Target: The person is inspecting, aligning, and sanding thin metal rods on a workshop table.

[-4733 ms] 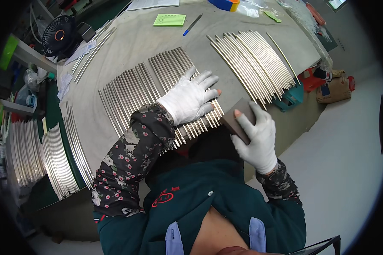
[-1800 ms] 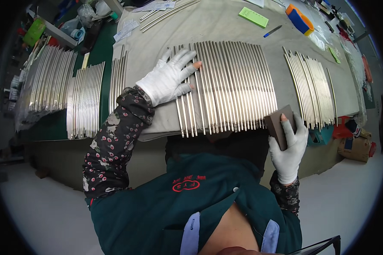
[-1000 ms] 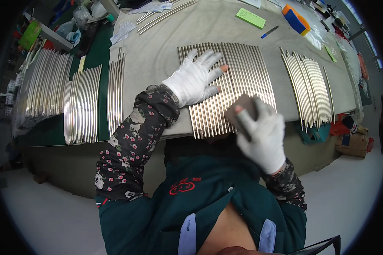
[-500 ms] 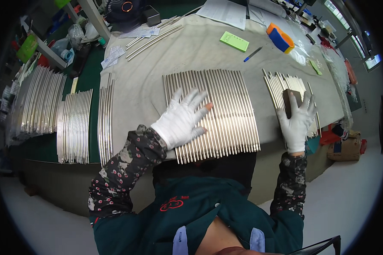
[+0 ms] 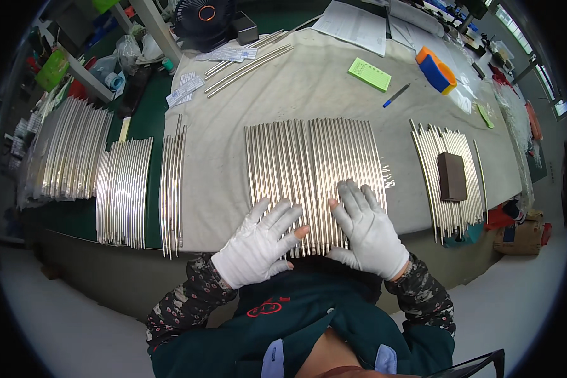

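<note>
Now we press both hands flat on the rods.
Our left hand (image 5: 258,246) and right hand (image 5: 368,230), each grip spread with fingers splayed, lie on the near ends of the rods (image 5: 312,170) at the bench (image 5: 283,82) edge; the block (image 5: 452,176) rests well apart on the right bundle (image 5: 450,183).

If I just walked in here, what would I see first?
First, the big row of shiny metal rods lying side by side on the cloth-covered table, with the left hand and right hand, both in white gloves, pressed flat on their near ends. Next, a dark brown block sitting on another bunch of rods to the right. A bright green notepad lies farther back.
</note>
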Motion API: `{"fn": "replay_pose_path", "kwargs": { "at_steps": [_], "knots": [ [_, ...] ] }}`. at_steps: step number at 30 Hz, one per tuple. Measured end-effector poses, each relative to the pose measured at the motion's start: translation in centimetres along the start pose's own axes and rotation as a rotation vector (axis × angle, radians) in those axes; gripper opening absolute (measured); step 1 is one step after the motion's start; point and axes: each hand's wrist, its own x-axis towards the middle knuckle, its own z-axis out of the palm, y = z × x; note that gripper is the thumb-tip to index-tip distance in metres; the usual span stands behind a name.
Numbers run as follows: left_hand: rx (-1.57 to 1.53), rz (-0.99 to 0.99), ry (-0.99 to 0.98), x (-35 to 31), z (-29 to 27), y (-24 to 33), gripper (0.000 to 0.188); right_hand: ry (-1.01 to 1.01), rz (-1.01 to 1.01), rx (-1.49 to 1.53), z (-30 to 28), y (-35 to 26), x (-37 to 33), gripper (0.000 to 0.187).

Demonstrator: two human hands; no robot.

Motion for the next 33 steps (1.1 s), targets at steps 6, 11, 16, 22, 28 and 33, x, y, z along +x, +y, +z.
{"fn": "replay_pose_path", "kwargs": {
  "at_steps": [6,11,16,22,28,33],
  "knots": [
    [-0.003,-0.093,0.029,-2.8,-0.5,-1.0,0.082,-0.040,-0.159,0.135,0.7,-2.9,3.9,0.092],
    [-0.056,-0.124,0.036,-3.3,-0.5,-1.2,0.085,-0.041,-0.151,0.223,-0.6,-1.9,2.8,0.087],
    [-0.029,-0.121,0.031,-3.3,-0.2,-1.2,0.086,0.121,0.123,0.064,0.5,0.9,-1.3,0.086],
    [-0.116,-0.112,0.152,-3.6,0.2,-1.7,0.091,0.099,0.115,0.111,1.2,1.2,-1.7,0.089],
    [-0.002,-0.038,-0.098,-0.7,-1.2,0.7,0.084,0.022,0.064,0.055,0.1,1.0,-1.6,0.096],
    [-0.016,0.028,-0.098,2.6,0.0,2.2,0.075,0.053,0.114,0.085,0.5,1.7,-3.1,0.096]
  ]
}}
